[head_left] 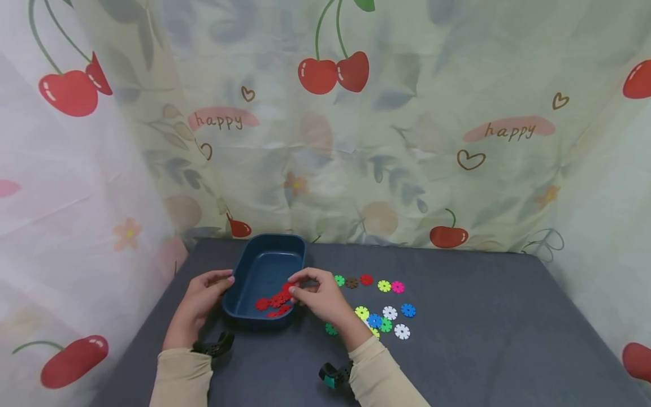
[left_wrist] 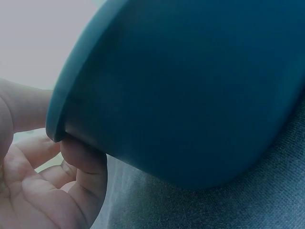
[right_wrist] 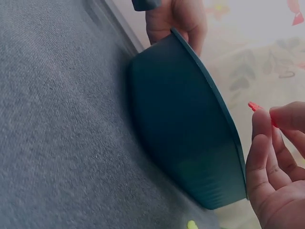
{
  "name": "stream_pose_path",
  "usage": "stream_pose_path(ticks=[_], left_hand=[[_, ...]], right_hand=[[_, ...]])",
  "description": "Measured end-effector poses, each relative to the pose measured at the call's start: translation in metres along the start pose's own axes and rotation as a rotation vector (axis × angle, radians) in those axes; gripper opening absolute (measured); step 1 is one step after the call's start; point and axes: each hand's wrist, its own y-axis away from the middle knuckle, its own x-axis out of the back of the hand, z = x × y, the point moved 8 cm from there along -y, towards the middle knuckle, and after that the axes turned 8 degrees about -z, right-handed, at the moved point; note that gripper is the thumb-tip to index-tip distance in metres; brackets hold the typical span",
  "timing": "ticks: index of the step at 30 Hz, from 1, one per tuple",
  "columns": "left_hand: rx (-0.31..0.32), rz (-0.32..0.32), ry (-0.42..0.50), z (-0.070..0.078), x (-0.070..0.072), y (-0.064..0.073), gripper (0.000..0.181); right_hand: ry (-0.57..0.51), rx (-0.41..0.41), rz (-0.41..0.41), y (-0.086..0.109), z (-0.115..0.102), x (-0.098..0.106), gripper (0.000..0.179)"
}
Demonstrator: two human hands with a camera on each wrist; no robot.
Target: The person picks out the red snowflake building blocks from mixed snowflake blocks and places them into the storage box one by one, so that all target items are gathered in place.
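A dark blue plastic bin (head_left: pixel 269 265) stands on the table, with several red snowflake discs (head_left: pixel 261 304) in its near end. My left hand (head_left: pixel 199 299) grips the bin's left rim; in the left wrist view its curled fingers (left_wrist: pixel 86 164) sit under the lip. Over the right rim, my right hand (head_left: pixel 325 299) pinches a red snowflake disc (right_wrist: pixel 255 106) between thumb and fingertips. How many discs those fingertips hold is unclear, since red pieces overlap there in the head view.
Loose snowflake discs lie right of the bin: a pink one (head_left: pixel 398 287), a brown one (head_left: pixel 351 282), a blue one (head_left: pixel 408 310), a white one (head_left: pixel 402 331) and several others. My right forearm partly covers some. A patterned curtain (head_left: pixel 335 169) borders the grey table (head_left: pixel 483 322).
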Motion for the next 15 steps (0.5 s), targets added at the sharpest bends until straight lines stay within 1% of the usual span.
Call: stream_pose_path(ticks=[7,15], left_hand=[[0.005,0.000,0.008,-0.0017,0.0001,-0.0017,0.053],[0.008,0.003,0.010,-0.0028,0.0007,-0.0027,0.052]], right_hand=[[-0.024,-0.014,0.005,-0.0006,-0.0001,-0.0036,0.020],[-0.016,-0.019,-0.007,-0.0015,-0.0008,-0.0062,0.022]])
